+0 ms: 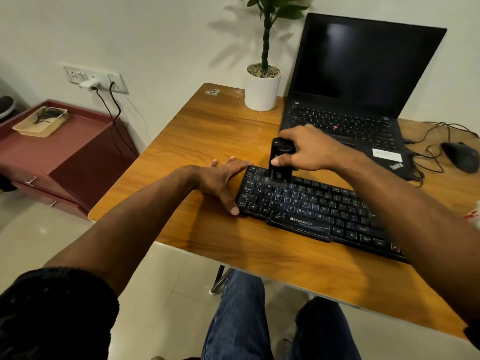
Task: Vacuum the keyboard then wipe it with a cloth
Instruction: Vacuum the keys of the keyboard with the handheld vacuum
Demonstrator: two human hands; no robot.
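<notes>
Surface and material findings, taken outward from the black plastic keyboard (311,206).

The keyboard's keys look matt and dusty, its front edge slightly glossy. On its rear row stands a glossy black plastic handheld vacuum (279,162). Beneath lies a wood-grain tabletop (207,131), smooth with a satin sheen. Behind stand a matt black laptop (358,100) and a smooth white cylindrical plant pot (262,92) topped with rough gravel.

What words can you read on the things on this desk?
"ZEBRONICS": front edge of the black external keyboard.
"ThinkPad": corner of the open black laptop.
"Ctrl", "Alt", "Caps Lock" and single letters: keyboard keys, partly blurred.
White sticker on the laptop: too small to read.
Small black handheld vacuum, gripped by the right hand: no readable text.
</notes>
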